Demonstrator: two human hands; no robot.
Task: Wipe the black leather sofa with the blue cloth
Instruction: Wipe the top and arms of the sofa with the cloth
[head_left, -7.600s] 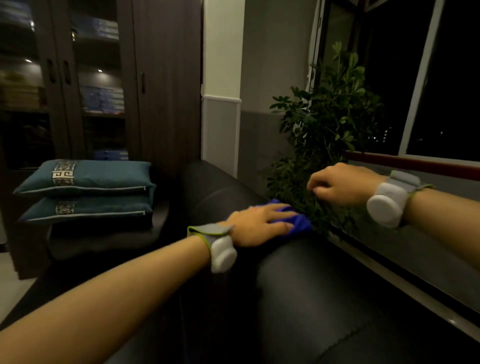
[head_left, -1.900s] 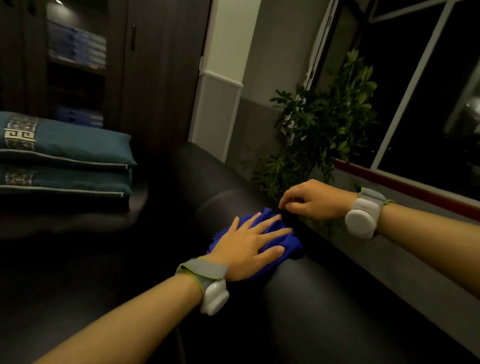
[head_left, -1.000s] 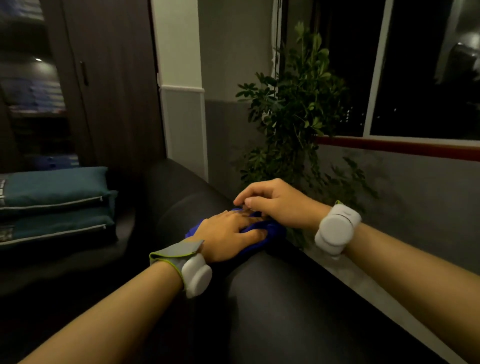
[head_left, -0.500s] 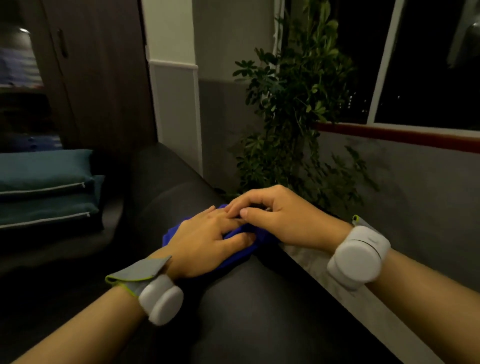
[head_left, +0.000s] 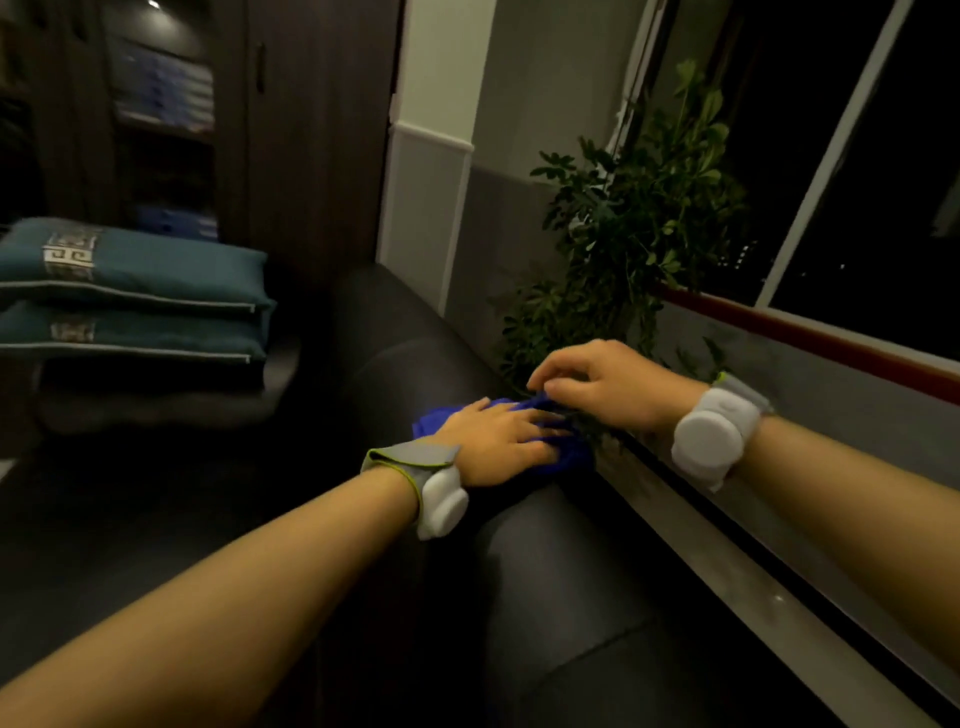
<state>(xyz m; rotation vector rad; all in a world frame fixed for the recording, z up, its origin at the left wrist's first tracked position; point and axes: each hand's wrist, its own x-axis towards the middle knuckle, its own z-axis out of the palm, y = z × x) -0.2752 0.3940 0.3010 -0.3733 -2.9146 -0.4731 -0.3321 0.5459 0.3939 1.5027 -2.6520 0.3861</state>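
Observation:
The blue cloth (head_left: 571, 454) lies bunched on top of the black leather sofa's backrest (head_left: 550, 582). My left hand (head_left: 498, 447) rests flat on the cloth, fingers spread and pointing right, and covers most of it. My right hand (head_left: 597, 384) sits just behind the left one, with its thumb and fingers pinched on the cloth's far edge. Both wrists carry white bands. The sofa's seat (head_left: 156, 519) falls away dark to the left.
A leafy potted plant (head_left: 634, 234) stands right behind the backrest, its leaves close to my right hand. A grey ledge (head_left: 727, 561) and a window run along the right. Two teal cushions (head_left: 130, 291) are stacked at the left. A dark cabinet (head_left: 234, 130) stands behind them.
My left hand has stayed pressed on the cloth. My right hand, which lay over the left hand's fingers half a second ago, has lifted a little and now pinches the cloth's edge. The camera has tilted.

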